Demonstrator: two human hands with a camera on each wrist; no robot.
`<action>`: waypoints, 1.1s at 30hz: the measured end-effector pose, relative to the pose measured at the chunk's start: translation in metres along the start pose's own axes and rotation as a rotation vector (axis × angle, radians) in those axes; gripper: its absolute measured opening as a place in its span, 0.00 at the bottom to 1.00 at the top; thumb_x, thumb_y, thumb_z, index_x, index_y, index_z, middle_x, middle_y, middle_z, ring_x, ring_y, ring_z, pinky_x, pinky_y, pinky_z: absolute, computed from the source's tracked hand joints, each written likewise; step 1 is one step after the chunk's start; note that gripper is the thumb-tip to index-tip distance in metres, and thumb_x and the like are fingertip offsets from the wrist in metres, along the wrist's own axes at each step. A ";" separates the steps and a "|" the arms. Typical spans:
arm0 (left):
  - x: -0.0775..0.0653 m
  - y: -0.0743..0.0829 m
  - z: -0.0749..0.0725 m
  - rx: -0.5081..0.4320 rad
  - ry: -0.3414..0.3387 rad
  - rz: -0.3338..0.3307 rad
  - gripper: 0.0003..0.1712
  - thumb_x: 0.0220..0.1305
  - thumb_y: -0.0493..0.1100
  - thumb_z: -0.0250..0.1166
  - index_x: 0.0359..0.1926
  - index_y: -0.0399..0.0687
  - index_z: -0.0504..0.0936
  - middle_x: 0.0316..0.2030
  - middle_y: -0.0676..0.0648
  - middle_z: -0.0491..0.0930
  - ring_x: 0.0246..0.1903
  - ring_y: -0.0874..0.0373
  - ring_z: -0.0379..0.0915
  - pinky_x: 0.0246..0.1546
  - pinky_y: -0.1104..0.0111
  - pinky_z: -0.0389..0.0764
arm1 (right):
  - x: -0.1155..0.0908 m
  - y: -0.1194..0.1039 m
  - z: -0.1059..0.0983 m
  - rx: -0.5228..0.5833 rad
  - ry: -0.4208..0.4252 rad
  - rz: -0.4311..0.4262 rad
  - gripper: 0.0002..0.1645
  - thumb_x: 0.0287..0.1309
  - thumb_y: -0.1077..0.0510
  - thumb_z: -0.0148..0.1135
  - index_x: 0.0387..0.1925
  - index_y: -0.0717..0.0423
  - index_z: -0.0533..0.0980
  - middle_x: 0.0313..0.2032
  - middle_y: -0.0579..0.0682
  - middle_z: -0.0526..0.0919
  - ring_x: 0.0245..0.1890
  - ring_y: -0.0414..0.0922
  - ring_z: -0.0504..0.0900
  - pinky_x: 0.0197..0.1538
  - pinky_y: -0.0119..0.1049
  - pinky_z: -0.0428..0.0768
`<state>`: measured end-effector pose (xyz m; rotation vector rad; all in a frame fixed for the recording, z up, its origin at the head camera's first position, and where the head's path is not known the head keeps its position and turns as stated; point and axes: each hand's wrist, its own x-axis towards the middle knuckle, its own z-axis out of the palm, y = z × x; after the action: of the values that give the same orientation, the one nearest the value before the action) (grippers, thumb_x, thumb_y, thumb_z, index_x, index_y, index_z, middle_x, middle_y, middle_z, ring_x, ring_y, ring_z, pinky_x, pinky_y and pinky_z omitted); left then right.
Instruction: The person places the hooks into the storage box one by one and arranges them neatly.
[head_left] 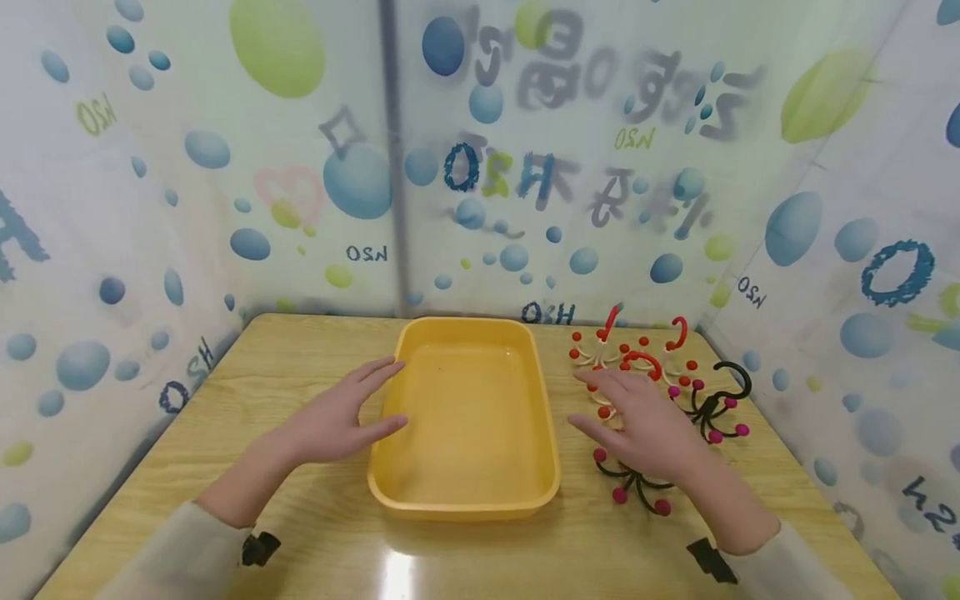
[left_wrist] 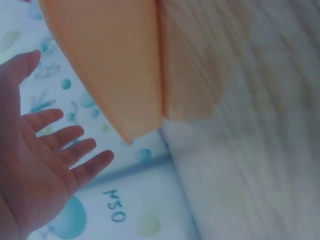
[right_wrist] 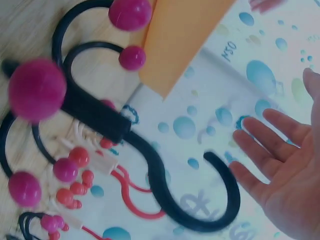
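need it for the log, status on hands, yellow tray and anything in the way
Left hand open beside yellow tray. Right hand open above ball-tipped hooked items. Tray on table, between hands. Possible obstruction: those items, right of tray.

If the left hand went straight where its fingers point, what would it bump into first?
Probably the yellow tray; the left hand points toward it. How high the hand is looks unclear, so it might slide over the tray's left side first.

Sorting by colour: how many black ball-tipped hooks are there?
2: the far black hook, right of the right hand, and the near black hook, partly hidden by that hand. It could hide more.
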<state>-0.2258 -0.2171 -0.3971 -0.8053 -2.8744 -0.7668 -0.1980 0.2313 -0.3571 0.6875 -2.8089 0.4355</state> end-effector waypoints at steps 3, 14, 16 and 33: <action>-0.005 -0.014 0.001 -0.049 -0.035 -0.020 0.49 0.78 0.66 0.66 0.86 0.46 0.61 0.85 0.36 0.61 0.82 0.31 0.59 0.78 0.33 0.66 | -0.006 0.005 -0.008 0.013 0.043 0.007 0.35 0.76 0.35 0.66 0.74 0.47 0.78 0.68 0.54 0.85 0.70 0.64 0.80 0.70 0.71 0.77; -0.019 -0.038 0.004 -0.119 -0.148 -0.047 0.49 0.80 0.65 0.62 0.89 0.50 0.56 0.85 0.37 0.59 0.83 0.31 0.57 0.79 0.33 0.63 | -0.021 0.026 -0.023 0.087 0.072 0.083 0.29 0.79 0.42 0.65 0.71 0.51 0.80 0.69 0.59 0.84 0.71 0.68 0.77 0.69 0.77 0.74; -0.020 -0.041 0.007 -0.120 -0.163 -0.050 0.48 0.81 0.66 0.61 0.89 0.52 0.55 0.86 0.39 0.59 0.83 0.32 0.57 0.80 0.34 0.63 | -0.023 0.029 -0.025 0.092 0.060 0.102 0.29 0.79 0.41 0.65 0.72 0.50 0.80 0.70 0.59 0.84 0.71 0.68 0.77 0.68 0.77 0.76; -0.023 -0.043 0.010 -0.261 -0.311 -0.152 0.50 0.83 0.66 0.57 0.91 0.67 0.40 0.78 0.37 0.73 0.79 0.34 0.67 0.78 0.30 0.62 | -0.042 0.068 -0.032 0.220 0.084 0.145 0.19 0.81 0.49 0.64 0.64 0.51 0.85 0.53 0.51 0.93 0.42 0.40 0.88 0.38 0.35 0.86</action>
<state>-0.2271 -0.2553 -0.4291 -0.8006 -3.1836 -1.1485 -0.1896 0.3171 -0.3551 0.4944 -2.7663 0.7893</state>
